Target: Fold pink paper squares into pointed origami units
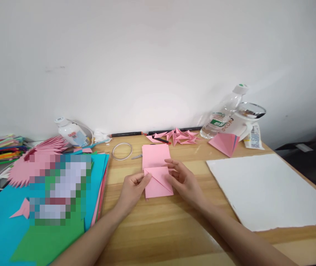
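Observation:
A square of folded pink paper (158,188) with a diagonal fold line across its face is between my two hands. My left hand (134,188) pinches its left edge, thumb on top and fingers tucked behind. At the right edge, my right hand (184,181) has its thumb on the paper, with the fingers curved around and partly spread. Just behind lies a flat stack of pink paper (155,154), its near edge overlapped by the folded square.
Scissors (137,156) and a ring (122,151) lie behind my left hand. Pointed pink folded pieces (184,137) sit near the wall. A water bottle (220,116) leans at the back right, beyond a white board (271,192). Coloured sheets (55,240) cover the left.

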A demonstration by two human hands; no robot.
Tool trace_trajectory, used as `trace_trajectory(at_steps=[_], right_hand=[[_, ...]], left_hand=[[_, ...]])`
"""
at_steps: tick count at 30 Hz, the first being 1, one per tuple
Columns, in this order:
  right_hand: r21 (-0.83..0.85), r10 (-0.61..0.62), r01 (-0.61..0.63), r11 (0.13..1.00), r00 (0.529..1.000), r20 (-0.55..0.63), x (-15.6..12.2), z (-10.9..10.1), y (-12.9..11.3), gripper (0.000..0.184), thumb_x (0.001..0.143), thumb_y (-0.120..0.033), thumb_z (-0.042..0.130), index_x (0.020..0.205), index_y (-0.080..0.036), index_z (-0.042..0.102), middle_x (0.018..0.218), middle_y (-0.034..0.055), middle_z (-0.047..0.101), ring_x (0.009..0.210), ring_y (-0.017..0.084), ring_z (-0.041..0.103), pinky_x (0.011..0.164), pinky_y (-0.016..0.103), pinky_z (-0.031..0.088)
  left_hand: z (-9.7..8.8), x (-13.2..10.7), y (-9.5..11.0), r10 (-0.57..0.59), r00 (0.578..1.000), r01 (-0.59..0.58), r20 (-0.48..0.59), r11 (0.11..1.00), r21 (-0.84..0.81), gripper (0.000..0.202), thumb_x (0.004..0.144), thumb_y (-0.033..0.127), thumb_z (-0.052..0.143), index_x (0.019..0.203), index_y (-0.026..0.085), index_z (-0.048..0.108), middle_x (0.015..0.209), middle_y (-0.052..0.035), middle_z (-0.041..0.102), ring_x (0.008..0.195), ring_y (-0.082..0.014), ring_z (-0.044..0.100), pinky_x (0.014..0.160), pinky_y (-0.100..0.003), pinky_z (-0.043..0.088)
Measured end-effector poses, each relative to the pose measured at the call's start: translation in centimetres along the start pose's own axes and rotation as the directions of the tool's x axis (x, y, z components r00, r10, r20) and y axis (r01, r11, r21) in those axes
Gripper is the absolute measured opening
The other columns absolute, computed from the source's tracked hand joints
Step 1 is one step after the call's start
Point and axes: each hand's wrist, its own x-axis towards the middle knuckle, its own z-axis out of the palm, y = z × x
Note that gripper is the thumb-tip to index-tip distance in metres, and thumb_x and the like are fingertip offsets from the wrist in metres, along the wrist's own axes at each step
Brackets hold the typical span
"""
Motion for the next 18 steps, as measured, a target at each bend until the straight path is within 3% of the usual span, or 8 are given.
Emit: trace_trajectory(at_steps=[4,6,9,12,15,18], right_hand=[[-0.187,-0.226,0.214,0.959,0.973,-0.047,0.06,-0.29,0.31,0.015,0.084,-0.022,0.049,0.092,-0.023,0.062,0.113,0.0083,0.050,0.104,0.020,0.051,0.076,0.032,0.049],[-0.322,-0.377,0.355,0.878,0.926,-0.004,0.10,-0.32,0.41,0.023,0.083,-0.014,0.046,0.084,-0.025,0.066,0.116,0.0073,0.048,0.108,0.021,0.049,0.084,0.037,0.046],[-0.482,-0.540,0.515,0.708,0.836,0.100,0.11,-0.18,0.53,0.034,0.079,-0.004,0.044,0.080,-0.028,0.068,0.114,0.0057,0.049,0.103,0.021,0.047,0.083,0.042,0.045],[-0.537,-0.611,0.598,0.594,0.770,0.182,0.07,-0.05,0.60,0.038,0.072,0.001,0.046,0.079,-0.029,0.068,0.110,0.0048,0.053,0.101,0.022,0.044,0.079,0.042,0.047],[-0.533,-0.634,0.650,0.542,0.732,0.249,0.04,-0.12,0.59,0.040,0.069,0.005,0.047,0.083,-0.027,0.066,0.105,0.0049,0.056,0.098,0.022,0.045,0.079,0.041,0.047],[-0.517,-0.619,0.689,0.509,0.710,0.337,0.05,-0.30,0.58,0.037,0.070,0.004,0.050,0.087,-0.025,0.064,0.101,0.0053,0.059,0.094,0.020,0.046,0.077,0.038,0.047]], left_hand=[[0.06,0.05,-0.09,0.015,1.000,-0.015,0.007,1.000,-0.018,0.036,0.072,0.047,0.061,0.062,0.013,0.060,0.051,0.0033,0.050,0.043,-0.0083,0.042,0.039,-0.019,0.034],[0.09,0.09,-0.16,-0.004,1.000,0.004,0.005,0.999,-0.048,0.034,0.072,0.046,0.062,0.069,0.013,0.062,0.053,0.0027,0.054,0.042,-0.0087,0.045,0.037,-0.019,0.037],[0.14,0.16,-0.21,-0.013,1.000,0.014,0.007,0.997,-0.082,0.034,0.071,0.045,0.064,0.079,0.012,0.064,0.056,0.0019,0.057,0.043,-0.0099,0.048,0.037,-0.021,0.043],[0.22,0.22,-0.14,0.013,1.000,-0.011,0.010,0.993,-0.119,0.035,0.070,0.043,0.065,0.087,0.013,0.064,0.064,-0.0002,0.063,0.046,-0.0112,0.052,0.038,-0.023,0.047],[0.31,0.29,-0.06,0.034,0.999,-0.033,0.008,0.987,-0.154,0.039,0.068,0.041,0.067,0.094,0.012,0.062,0.073,-0.0037,0.068,0.048,-0.0114,0.055,0.039,-0.022,0.047],[0.34,0.41,-0.16,0.055,0.998,-0.054,0.003,0.985,-0.166,0.040,0.068,0.040,0.068,0.093,0.010,0.062,0.071,-0.0043,0.069,0.045,-0.0100,0.055,0.040,-0.020,0.045]])
